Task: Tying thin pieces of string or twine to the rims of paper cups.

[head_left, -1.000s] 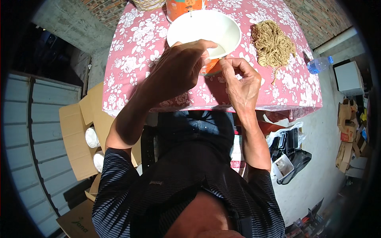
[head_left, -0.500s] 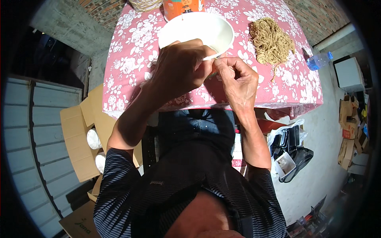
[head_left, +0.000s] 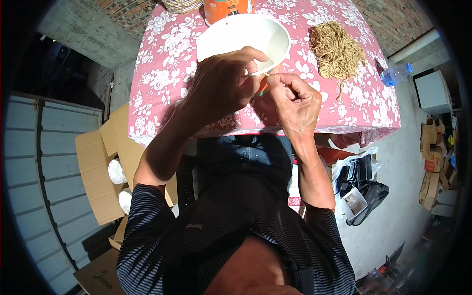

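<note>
A paper bucket, white inside with an orange and green printed outside, is tilted so its mouth faces up toward me. My left hand grips its near rim, index finger and thumb spread over the edge; the other fingers are partly in shadow. Right beside it, my right hand pinches a small pale cord end at the rim between thumb and index finger. How the cord passes through the wall is hidden. To the right lies a tangled heap of tan cord, touched by neither hand.
A pink floral tablecloth covers the table. Behind the bucket stand an orange printed bucket and a woven basket. A plastic bottle is past the table's right edge. Open cardboard boxes sit lower left.
My left index finger and thumb have lifted and spread apart at the rim. My right hand has shifted slightly right and down, still pinching. More of the orange outside shows between the hands.
</note>
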Demonstrator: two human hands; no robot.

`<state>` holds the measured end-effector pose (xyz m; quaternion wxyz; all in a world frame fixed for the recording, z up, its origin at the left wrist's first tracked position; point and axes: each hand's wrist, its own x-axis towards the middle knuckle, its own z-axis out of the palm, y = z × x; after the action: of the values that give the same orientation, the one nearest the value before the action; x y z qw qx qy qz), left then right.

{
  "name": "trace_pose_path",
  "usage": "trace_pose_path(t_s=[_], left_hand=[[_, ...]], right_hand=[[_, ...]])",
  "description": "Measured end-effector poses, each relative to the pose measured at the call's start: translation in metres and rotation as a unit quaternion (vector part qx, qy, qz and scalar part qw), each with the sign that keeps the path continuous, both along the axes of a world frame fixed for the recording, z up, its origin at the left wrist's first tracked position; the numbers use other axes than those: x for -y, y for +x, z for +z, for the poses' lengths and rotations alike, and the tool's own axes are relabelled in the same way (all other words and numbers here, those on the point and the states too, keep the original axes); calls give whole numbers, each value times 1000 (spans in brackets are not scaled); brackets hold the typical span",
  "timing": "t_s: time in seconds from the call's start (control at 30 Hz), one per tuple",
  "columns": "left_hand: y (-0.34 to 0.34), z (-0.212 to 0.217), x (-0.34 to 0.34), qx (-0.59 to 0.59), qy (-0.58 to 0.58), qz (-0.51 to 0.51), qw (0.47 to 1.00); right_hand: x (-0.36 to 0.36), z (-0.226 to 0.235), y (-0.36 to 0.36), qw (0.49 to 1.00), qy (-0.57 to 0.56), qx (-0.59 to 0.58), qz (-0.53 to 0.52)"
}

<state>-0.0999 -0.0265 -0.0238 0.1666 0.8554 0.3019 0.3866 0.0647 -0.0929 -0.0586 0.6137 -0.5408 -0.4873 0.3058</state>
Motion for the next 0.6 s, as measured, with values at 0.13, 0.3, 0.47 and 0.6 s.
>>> trace_pose_path(t_s=[0.13, 0.3, 0.47, 0.6], left_hand=[[-2, -1, -2, -1, 23, -24, 999], [-1, 5, 3, -15, -20, 4, 1000], [0, 6, 1, -6, -45, 15, 999], [2, 5, -1, -9, -42, 11, 999]], right_hand=[[4, 3, 1, 999, -28, 25, -1], [3, 0, -1, 1000, 2, 19, -6], [-3, -7, 1, 994, 76, 72, -9], [-4, -5, 2, 992, 86, 93, -19]])
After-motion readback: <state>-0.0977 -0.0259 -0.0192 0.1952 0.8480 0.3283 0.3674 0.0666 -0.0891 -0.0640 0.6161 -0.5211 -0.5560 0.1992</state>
